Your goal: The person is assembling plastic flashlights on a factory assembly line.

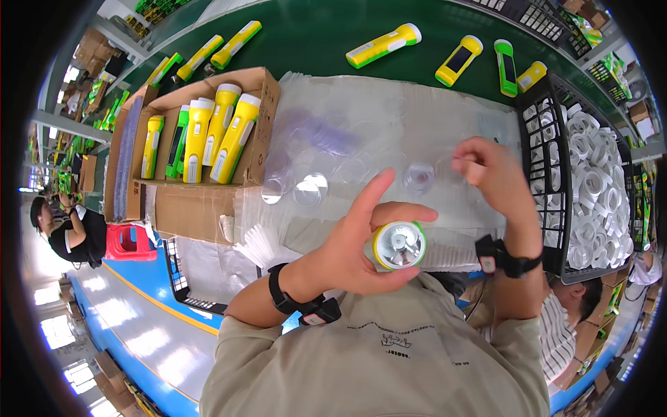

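Observation:
My left hand (347,243) is wrapped round a yellow and green flashlight, whose open head with its shiny reflector (399,245) faces up. Thumb and fingers grip the rim, and the index finger points away. My right hand (490,174) is raised over the right part of the work surface, its fingers curled in a pinch and slightly blurred. Whatever sits between them, if anything, I cannot make out. Clear round lenses (310,190) lie on the plastic-covered cardboard (389,104), one clear lens (419,178) between my two hands.
To the left stands a cardboard box (267,132) with several upright flashlights (198,139). A black crate (545,174) full of white rings (594,184) is at the right. More flashlights (458,61) lie on the green belt (306,48) beyond. Other people (73,233) sit nearby.

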### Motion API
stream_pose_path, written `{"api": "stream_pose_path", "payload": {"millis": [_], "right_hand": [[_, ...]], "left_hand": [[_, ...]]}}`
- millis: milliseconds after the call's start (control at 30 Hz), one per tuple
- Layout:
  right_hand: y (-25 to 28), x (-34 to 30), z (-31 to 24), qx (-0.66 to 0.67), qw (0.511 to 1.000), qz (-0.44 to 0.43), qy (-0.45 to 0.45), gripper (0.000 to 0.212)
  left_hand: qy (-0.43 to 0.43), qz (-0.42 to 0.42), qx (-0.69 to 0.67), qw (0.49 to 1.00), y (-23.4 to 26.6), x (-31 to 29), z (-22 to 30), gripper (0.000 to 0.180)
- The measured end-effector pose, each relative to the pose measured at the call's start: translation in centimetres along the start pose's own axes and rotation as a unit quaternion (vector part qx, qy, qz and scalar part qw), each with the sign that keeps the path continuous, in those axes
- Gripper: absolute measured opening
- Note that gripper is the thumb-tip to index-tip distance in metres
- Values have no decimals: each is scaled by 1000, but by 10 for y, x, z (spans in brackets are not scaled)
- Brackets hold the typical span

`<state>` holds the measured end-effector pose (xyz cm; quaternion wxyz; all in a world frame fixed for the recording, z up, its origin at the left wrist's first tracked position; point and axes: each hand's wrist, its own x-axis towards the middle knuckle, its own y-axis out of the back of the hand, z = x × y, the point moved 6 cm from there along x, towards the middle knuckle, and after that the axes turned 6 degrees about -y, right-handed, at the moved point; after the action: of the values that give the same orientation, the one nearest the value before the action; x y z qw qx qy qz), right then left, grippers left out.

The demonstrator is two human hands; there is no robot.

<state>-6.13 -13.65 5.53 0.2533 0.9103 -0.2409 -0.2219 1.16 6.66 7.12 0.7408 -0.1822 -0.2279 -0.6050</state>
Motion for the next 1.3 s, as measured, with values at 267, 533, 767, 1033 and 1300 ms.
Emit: {"api": "stream_pose_path", "payload": {"millis": [267,533,767,1033,1300], "right_hand": [[-33,-68,-82,114,981,-156,24,64],[-36,-66,-81,53,986,-127,95,89],[-45,-64,-69,114,974,-184,69,78],[-7,-74,-72,109,968,-195,112,60],[253,-13,26,-537,823,134,-126,42]], "left_hand": [[42,5,-44,998,-8,-4,-10,109],[65,-3,14,998,-9,-6,-15,68],[-18,-26,4,999,-12,-1,-24,68],[-29,-28,-63,997,-3,-5,-21,64],[-2,-1,-75,997,-12,3,-31,57]]}}
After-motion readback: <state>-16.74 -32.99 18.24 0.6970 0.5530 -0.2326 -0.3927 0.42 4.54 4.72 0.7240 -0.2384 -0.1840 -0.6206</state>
